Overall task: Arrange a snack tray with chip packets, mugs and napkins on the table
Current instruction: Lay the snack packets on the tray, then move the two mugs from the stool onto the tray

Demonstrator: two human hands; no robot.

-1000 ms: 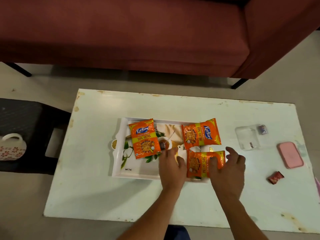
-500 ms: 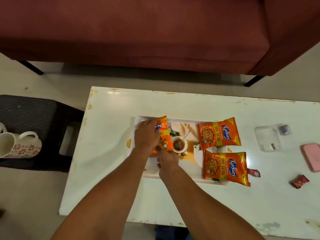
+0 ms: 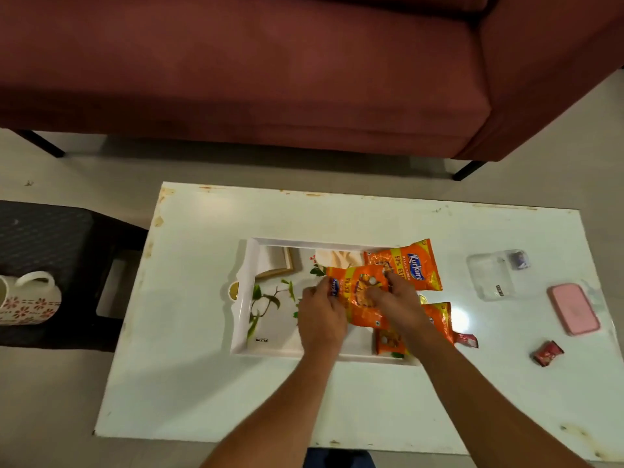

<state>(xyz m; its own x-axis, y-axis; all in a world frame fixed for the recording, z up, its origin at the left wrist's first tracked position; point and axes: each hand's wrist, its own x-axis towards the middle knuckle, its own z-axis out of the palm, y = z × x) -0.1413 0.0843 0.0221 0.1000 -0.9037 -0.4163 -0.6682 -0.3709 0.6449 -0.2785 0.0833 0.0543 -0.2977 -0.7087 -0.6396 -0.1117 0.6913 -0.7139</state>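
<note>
A white printed tray lies in the middle of the white table. Both hands hold one orange chip packet over the tray's middle: my left hand grips its left end, my right hand its right side. A second orange packet lies at the tray's far right corner. A third packet lies at the near right, partly hidden under my right forearm. A white mug with red flowers stands on a black stool at the left.
A black stool stands left of the table. To the right of the tray lie a clear plastic lid, a pink box and two small red wrappers. A maroon sofa fills the far side.
The packet from the tray's left side has been carried right to the tray's middle, held by both hands. The tray's left half is now bare.
</note>
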